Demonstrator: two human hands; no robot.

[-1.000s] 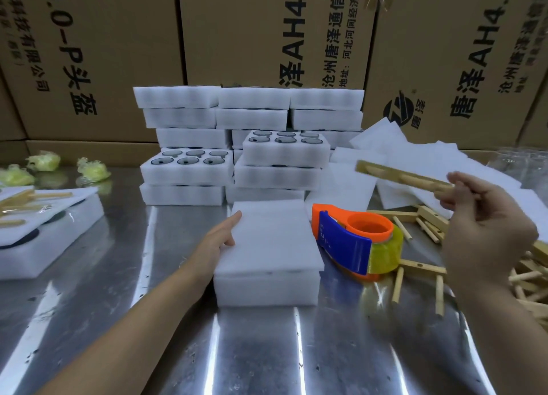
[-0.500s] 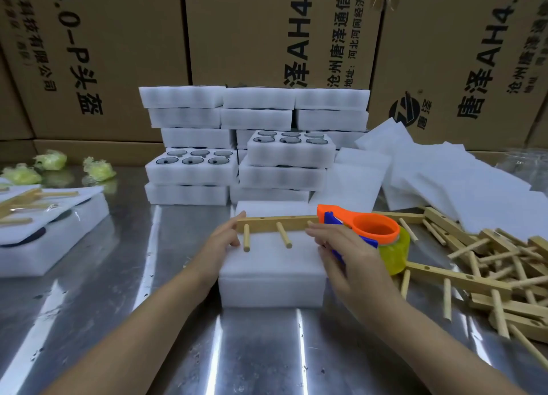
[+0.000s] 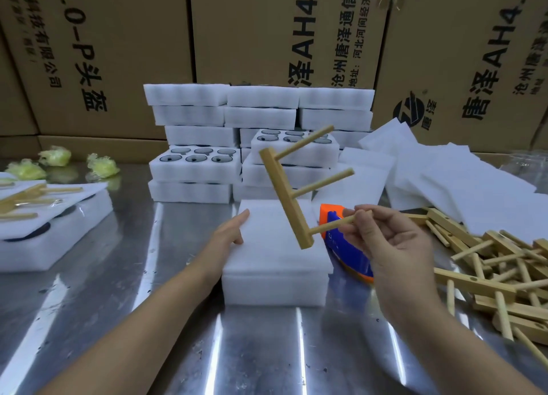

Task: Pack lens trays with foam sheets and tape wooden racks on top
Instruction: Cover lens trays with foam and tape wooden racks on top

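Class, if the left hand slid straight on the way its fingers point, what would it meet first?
Probably the stack of foam trays behind; the left hand rests against the foam sheet edge. Depth unclear.

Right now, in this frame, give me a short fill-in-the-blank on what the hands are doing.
The right hand pinches the wooden rack by one of its ___ pegs.
The left hand rests against the ___ edge of the foam-covered tray.
The tape dispenser beside the tray is orange and ___.
Missing: three; left; blue.
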